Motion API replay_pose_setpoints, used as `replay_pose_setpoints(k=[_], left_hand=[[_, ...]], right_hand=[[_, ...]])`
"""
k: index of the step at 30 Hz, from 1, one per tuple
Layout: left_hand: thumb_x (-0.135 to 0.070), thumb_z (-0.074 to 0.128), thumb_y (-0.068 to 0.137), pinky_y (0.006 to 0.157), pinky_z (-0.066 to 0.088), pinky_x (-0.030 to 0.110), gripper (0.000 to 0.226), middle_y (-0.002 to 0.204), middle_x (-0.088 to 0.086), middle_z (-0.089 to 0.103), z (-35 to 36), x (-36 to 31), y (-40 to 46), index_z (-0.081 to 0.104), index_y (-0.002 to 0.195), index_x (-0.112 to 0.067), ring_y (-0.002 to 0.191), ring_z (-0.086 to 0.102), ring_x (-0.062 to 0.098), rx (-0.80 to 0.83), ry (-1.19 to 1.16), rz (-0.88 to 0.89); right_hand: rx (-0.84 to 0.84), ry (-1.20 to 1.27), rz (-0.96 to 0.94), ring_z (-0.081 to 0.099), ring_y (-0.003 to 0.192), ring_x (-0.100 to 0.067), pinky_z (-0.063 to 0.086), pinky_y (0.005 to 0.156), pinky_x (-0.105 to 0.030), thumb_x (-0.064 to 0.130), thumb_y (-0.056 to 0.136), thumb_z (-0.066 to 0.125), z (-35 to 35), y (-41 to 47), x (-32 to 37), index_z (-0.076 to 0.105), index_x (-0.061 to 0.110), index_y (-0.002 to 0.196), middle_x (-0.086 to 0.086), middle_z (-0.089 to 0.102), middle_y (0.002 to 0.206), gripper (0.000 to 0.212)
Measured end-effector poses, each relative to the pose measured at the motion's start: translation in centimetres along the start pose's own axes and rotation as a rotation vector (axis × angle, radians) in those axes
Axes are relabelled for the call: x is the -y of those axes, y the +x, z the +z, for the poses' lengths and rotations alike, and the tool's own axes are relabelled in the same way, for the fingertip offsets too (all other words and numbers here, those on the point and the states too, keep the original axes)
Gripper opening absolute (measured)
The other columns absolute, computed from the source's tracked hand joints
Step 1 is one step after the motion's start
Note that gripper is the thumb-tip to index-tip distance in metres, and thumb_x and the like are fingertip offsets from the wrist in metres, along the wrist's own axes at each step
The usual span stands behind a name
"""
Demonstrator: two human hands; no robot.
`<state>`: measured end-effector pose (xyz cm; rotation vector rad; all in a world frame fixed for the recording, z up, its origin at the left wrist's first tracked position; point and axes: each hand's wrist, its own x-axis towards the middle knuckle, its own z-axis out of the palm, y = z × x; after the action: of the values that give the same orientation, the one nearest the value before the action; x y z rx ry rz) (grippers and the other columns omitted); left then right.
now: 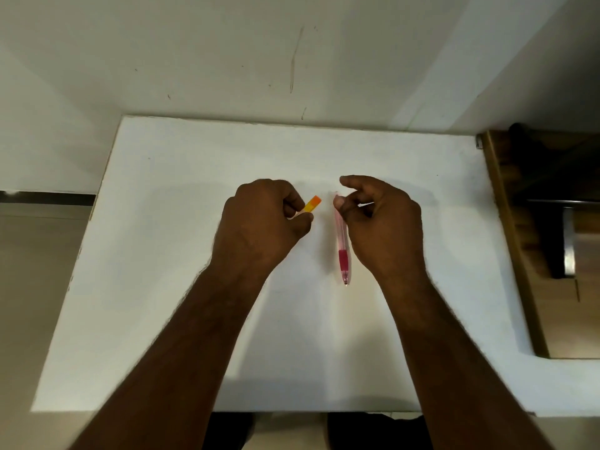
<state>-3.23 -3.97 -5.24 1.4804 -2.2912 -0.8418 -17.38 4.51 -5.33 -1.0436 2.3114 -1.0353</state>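
Left hand [263, 222] is pinching a small orange-yellow piece [313, 203]; right hand [381, 219] is curling at the top of the pink pen [343, 245], hold unclear. Parts lying apart; joining likely pending.

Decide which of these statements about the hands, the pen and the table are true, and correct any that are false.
1. The left hand holds a small strip with an orange end. True.
2. The pen is blue. False: it is clear pink with a red grip.
3. The pen's writing tip points toward the person. True.
4. The right hand lies flat on the table. False: its fingers are curled, and it pinches the pen's far end.
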Motion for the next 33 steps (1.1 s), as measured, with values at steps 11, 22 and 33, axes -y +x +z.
replay_pose_setpoints(k=[11, 22, 33], left_hand=[[-0.050, 0.083, 0.071, 0.052, 0.029, 0.017, 0.032, 0.060, -0.013, 0.058, 1.4, 0.2, 0.1, 0.071, 0.073, -0.020, 0.055, 0.050, 0.003, 0.066, 0.049, -0.202], [-0.061, 0.068, 0.080, 0.057, 0.037, 0.023, 0.036, 0.073, -0.011, 0.068, 0.1, -0.1, 0.1, 0.067, 0.074, -0.026, 0.068, 0.062, 0.008, -0.140, -0.016, -0.117], [-0.057, 0.065, 0.083, 0.062, 0.040, 0.024, 0.033, 0.069, -0.020, 0.064, 0.8, 0.4, 0.0, 0.066, 0.105, -0.033, 0.070, 0.064, 0.008, -0.158, -0.056, -0.094]], right_hand=[[0.071, -0.075, 0.080, 0.071, 0.096, -0.019, 0.057, 0.090, -0.036, 0.021, 0.092, 0.067, 0.4, 0.1, -0.3, 0.073, 0.020, 0.114, 0.003, 0.077, 0.103, 0.024], [0.256, 1.152, 0.096, 0.035, 0.057, -0.017, 0.033, 0.059, -0.033, 0.046, 0.102, 0.032, -1.6, 0.8, 2.2, 0.063, 0.008, 0.083, -0.004, 0.047, 0.057, 0.053], [0.225, 1.101, 0.036, 0.032, 0.052, -0.018, 0.026, 0.057, -0.038, 0.046, 0.096, 0.036, -1.6, 0.6, 2.6, 0.064, 0.018, 0.058, -0.003, 0.039, 0.052, 0.054]])
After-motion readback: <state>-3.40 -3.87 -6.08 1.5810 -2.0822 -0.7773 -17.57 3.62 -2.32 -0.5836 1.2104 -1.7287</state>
